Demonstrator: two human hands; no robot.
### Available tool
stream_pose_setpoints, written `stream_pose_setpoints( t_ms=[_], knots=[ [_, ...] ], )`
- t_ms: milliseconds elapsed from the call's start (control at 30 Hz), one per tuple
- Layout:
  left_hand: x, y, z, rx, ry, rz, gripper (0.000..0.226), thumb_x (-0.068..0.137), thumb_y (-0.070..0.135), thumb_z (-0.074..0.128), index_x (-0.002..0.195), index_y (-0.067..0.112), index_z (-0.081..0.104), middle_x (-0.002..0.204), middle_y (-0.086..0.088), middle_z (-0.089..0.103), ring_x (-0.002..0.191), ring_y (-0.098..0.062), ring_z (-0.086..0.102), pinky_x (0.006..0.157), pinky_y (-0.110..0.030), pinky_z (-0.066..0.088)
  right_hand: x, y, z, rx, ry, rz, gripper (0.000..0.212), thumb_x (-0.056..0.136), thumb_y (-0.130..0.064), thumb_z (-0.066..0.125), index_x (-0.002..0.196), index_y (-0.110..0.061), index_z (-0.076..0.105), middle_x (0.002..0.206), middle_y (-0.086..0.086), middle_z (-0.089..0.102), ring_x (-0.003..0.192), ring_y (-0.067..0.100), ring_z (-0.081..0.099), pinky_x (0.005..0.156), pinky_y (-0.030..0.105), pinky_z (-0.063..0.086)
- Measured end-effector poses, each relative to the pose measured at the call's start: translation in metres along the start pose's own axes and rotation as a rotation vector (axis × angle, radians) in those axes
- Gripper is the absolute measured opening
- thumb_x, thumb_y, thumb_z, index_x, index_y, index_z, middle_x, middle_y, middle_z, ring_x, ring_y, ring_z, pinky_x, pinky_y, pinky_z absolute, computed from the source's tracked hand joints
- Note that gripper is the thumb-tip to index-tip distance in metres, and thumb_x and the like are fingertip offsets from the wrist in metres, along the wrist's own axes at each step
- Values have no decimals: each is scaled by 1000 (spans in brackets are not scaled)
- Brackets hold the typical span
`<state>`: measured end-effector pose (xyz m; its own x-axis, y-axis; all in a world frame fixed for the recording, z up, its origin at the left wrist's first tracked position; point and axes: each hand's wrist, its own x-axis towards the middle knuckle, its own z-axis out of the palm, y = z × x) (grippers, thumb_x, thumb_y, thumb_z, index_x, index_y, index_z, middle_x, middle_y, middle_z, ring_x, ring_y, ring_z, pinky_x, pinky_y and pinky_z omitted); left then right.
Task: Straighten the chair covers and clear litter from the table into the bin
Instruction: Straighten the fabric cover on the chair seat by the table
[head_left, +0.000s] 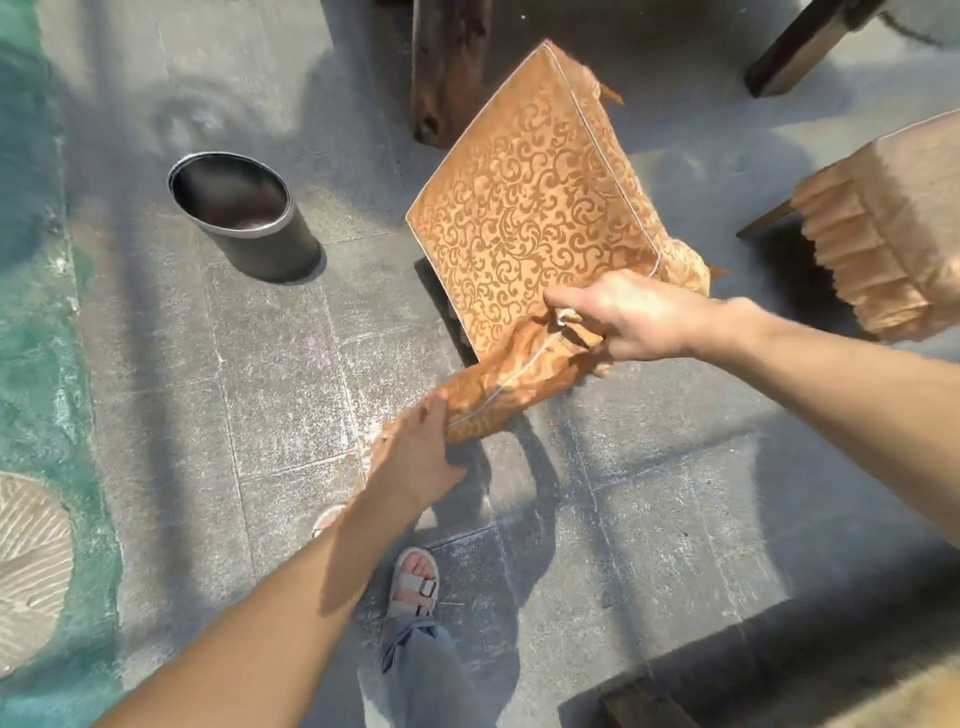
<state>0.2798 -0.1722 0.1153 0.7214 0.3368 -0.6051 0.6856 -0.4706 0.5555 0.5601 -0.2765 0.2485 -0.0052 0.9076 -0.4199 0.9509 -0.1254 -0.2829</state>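
Note:
An orange chair cover with a swirl pattern lies over a square chair seat in the middle of the view. Its near corner is bunched and pulled off the seat toward me. My right hand grips the crumpled fabric at the seat's near edge. My left hand holds the loose end of the same bunched corner, lower and to the left. A dark round bin stands on the paved floor to the left of the chair, and its inside looks bare.
A second chair with a pleated tan cover stands at the right. Dark wooden legs rise behind the seat, another at top right. A teal table edge runs down the left. My sandalled foot is below the hands.

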Motion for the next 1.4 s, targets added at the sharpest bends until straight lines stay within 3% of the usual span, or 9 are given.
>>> stream_pose_setpoints(
  t_ms=[133,300,367,567,667,733,867,1133,1400],
  knots=[
    [27,54,6,126,23,40,108,80,28,82,161,25,10,149,-17,39,122,-31,54,94,-37,51,-33,52,-31,71,10,58,57,70,-6,81,102,-26,38,74,4,58,69,29,56,63,44,50],
    [61,108,7,207,28,96,109,79,25,82,160,31,8,147,-12,43,115,-32,57,96,-52,52,-77,113,-66,81,70,125,52,74,-16,88,106,-17,48,88,-2,61,77,18,57,67,33,45],
    [73,132,7,207,76,143,99,83,24,78,158,30,13,146,-8,44,116,-32,57,94,-50,51,-94,137,-77,40,127,151,50,74,-18,88,103,-17,47,79,-6,55,68,16,46,62,29,33],
    [100,213,3,270,141,203,81,90,-7,54,147,34,14,138,-8,45,101,-29,56,68,-39,45,-126,202,-105,-163,148,281,47,70,-14,79,100,-17,44,89,5,62,85,38,65,75,47,53],
    [111,249,-2,317,77,170,89,82,-16,51,148,30,14,139,-11,43,113,-34,54,79,-43,46,-123,204,-109,-502,138,167,47,75,-18,62,122,-17,55,121,8,60,121,32,56,112,64,27],
    [119,274,-5,388,33,127,96,78,-17,55,151,28,13,147,-11,40,127,-34,49,97,-49,47,-122,198,-103,-545,12,133,59,78,-23,50,137,-22,51,133,6,55,131,30,48,118,65,11],
    [136,326,-9,467,-5,9,100,82,-9,62,155,34,10,163,-4,26,136,-31,48,105,-48,47,-124,210,-84,-569,-112,224,48,85,-34,62,130,-22,51,121,3,59,118,29,55,111,68,19],
    [168,380,2,381,252,132,65,84,27,76,130,36,31,127,0,58,107,-25,63,84,-41,48,-153,301,-86,-572,44,271,60,86,-11,65,138,-21,37,133,9,50,128,32,43,107,61,25],
    [202,444,15,539,398,130,70,69,20,82,126,20,41,117,-6,53,108,-28,54,85,-46,49,-179,388,-84,-453,147,254,57,84,-3,64,134,-21,43,128,9,50,124,33,44,105,56,28]
  ],
)
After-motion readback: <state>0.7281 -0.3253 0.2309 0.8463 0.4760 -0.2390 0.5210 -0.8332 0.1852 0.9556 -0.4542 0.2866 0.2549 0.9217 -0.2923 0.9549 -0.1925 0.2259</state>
